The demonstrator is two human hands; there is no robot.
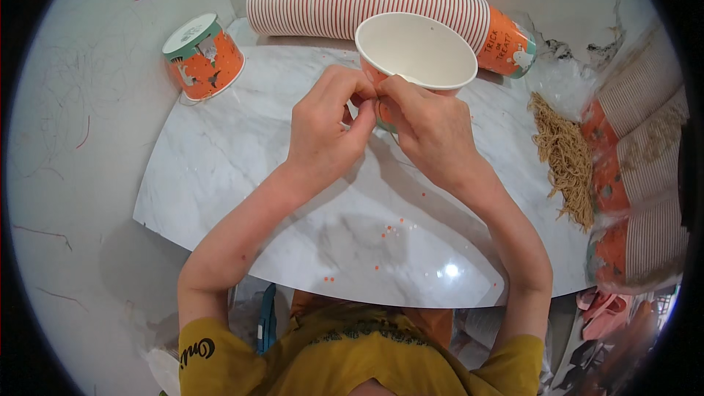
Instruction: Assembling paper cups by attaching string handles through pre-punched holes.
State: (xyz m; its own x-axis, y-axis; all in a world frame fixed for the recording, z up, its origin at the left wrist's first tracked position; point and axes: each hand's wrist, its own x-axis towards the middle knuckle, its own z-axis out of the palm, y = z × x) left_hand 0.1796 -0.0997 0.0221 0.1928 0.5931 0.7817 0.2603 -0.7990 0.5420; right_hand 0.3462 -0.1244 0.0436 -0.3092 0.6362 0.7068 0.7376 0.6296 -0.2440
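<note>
A large paper cup point(418, 48) with a white inside and orange outside stands in front of my hands, tilted slightly so its mouth shows. At its near side, my left hand point(330, 114) pinches with thumb and forefinger. My right hand point(438, 121) is closed right beside it, with the fingertips of both hands meeting at the cup's wall. A thin piece of string point(378, 114) runs between the fingers and hangs down by the cup. The fingers hide most of the string and part of the cup.
A long nested stack of paper cups point(367, 4) lies along the back wall. One cup point(204, 57) stands upside down at the far left. Tan strings point(563, 161) lie in a bundle at right, beside bagged cup stacks point(623, 176). Small orange paper dots point(383, 235) dot the marbled table point(220, 169).
</note>
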